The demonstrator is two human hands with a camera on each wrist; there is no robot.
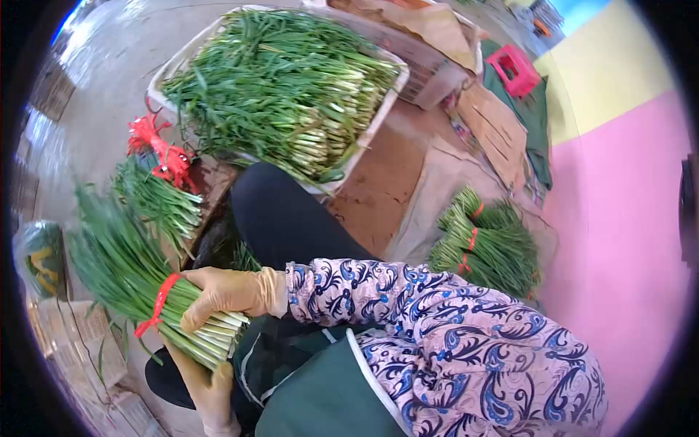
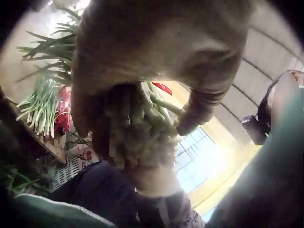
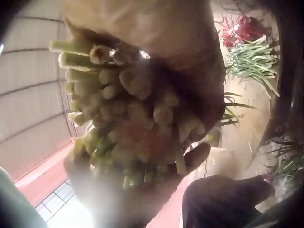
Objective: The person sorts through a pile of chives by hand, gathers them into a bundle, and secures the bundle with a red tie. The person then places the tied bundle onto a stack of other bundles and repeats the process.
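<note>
A bunch of garlic chives (image 1: 135,273), bound with a red tie (image 1: 162,302), lies across both gloved hands at the lower left of the head view. My right hand (image 1: 227,293) grips it from above, with the thumb over the pale stalks below the tie. From underneath, my left hand (image 1: 200,386) holds the same stalks, its fingers partly hidden behind them. Pale cut ends (image 3: 137,104) face the right wrist camera, packed between the two hands. In the left wrist view the curled left hand (image 2: 161,42) covers much of the stalk ends.
A white crate (image 1: 389,109) heaped with loose chives stands ahead. Loose chives (image 1: 156,193) and red ties (image 1: 164,149) lie on a board at the left. Several tied bunches (image 1: 491,251) rest on sheeting at the right. A pink stool (image 1: 513,69) stands by the wall.
</note>
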